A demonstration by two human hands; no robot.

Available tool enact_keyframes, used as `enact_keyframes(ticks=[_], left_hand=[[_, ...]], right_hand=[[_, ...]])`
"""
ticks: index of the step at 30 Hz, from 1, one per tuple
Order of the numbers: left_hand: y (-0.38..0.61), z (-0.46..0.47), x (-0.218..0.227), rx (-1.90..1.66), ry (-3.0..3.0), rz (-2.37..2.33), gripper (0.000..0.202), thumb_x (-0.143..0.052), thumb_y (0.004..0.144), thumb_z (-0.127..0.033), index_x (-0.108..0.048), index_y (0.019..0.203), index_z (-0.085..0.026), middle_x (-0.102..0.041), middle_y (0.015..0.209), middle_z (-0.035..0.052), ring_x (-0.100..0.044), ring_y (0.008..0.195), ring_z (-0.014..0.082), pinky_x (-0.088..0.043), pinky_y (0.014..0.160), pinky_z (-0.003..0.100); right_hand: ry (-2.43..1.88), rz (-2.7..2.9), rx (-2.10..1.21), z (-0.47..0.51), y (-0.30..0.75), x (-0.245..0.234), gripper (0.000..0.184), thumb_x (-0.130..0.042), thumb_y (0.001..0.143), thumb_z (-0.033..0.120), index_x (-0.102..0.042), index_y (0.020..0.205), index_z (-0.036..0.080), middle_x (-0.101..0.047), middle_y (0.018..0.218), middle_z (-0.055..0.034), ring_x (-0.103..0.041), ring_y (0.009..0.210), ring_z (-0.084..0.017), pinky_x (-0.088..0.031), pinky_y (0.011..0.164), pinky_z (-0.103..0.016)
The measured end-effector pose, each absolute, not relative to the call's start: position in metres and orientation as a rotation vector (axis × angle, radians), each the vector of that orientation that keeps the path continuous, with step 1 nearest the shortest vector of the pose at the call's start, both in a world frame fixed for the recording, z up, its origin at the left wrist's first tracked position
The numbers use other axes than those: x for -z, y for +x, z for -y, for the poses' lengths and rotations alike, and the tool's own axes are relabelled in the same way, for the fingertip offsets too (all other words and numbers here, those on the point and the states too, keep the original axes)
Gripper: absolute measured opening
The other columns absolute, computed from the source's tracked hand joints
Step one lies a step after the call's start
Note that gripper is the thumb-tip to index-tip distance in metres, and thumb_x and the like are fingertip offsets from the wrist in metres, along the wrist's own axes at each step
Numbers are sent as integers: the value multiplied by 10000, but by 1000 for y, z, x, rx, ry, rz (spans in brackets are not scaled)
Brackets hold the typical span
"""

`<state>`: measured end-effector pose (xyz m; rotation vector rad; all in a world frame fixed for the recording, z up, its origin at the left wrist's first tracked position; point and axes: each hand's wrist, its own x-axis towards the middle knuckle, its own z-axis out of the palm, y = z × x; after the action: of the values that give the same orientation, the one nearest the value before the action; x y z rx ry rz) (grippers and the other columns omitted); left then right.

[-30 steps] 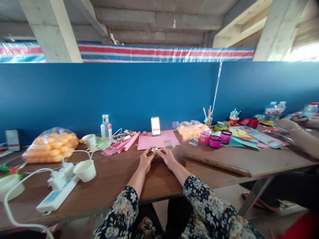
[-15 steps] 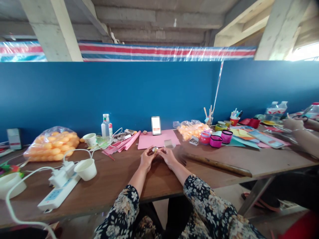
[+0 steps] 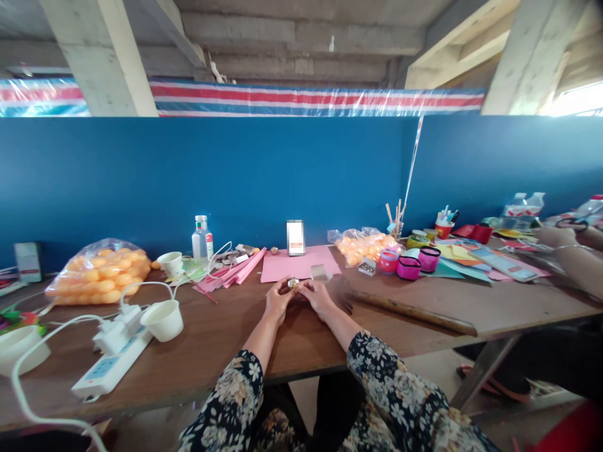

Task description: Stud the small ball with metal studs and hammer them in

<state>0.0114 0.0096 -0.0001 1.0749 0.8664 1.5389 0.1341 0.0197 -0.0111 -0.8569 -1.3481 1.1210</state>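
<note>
Over the near part of the brown table, my left hand is closed in a pinch on a small shiny round metallic piece, silvery with a touch of gold. My right hand meets it from the other side, its fingertips pressed together against the same piece. What exactly the piece is, the view leaves too small to tell. Just beyond my fingers lies a sheet of pink paper. On it rest a small clear box and, at its back left, another shiny round piece.
To the left are a power strip, a paper cup and a bag of orange balls. A wooden stick lies at right, below pink rings and coloured paper. A co-worker's hands hold scissors at far right.
My hands stay nearly still around the small piece. At the far right, the co-worker's hands have shifted slightly.
</note>
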Motion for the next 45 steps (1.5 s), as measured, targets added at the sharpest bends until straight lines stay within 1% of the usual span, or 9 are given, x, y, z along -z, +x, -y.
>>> enact_keyframes(ticks=[5, 12, 19, 29, 35, 45], left_hand=[[11, -11, 2, -1535, 1092, -860, 591, -762, 476, -231, -583, 1031, -134, -656, 934, 99, -607, 861, 218, -466, 784, 351], [10, -13, 3, -1534, 1089, -889, 628, -766, 462, -235, -571, 1050, -132, -655, 930, 110, -609, 861, 226, -461, 792, 374], [11, -11, 1, -1533, 1066, -887, 592, -767, 458, -228, -584, 1013, -131, -656, 931, 106, -611, 857, 224, -472, 774, 361], [10, -12, 3, -1532, 1079, -890, 594, -767, 459, -222, -576, 1013, -123, -652, 932, 111, -612, 847, 221, -471, 773, 366], [11, -13, 5, -1539, 1097, -885, 569, -768, 452, -225, -586, 982, -128, -661, 904, 94, -616, 830, 215, -473, 764, 353], [11, -16, 8, -1570, 1095, -915, 548, -771, 444, -211, -587, 953, -128, -657, 907, 99, -614, 843, 220, -469, 774, 364]], right_hand=[[-866, 1331, -1150, -20, 134, 11, 325, -620, 619, 453, -614, 717, 143, -587, 632, -4, -522, 608, -130, -415, 595, -252], [-868, 1317, -1146, -20, 132, 12, 331, -617, 624, 447, -613, 730, 134, -577, 622, -4, -497, 567, -111, -414, 583, -243], [-887, 1323, -1140, -18, 133, 9, 329, -613, 622, 455, -609, 709, 137, -578, 609, -6, -500, 562, -115, -418, 577, -246], [-873, 1302, -1187, -18, 134, 9, 287, -628, 621, 407, -613, 722, 140, -585, 621, -1, -521, 569, -116, -435, 594, -260], [-891, 1257, -1229, -15, 132, 4, 286, -667, 572, 401, -605, 674, 141, -591, 611, -7, -531, 563, -123, -447, 590, -266], [-958, 1271, -1115, -19, 131, 9, 308, -651, 582, 423, -633, 692, 136, -601, 587, -18, -533, 558, -133, -446, 563, -265]])
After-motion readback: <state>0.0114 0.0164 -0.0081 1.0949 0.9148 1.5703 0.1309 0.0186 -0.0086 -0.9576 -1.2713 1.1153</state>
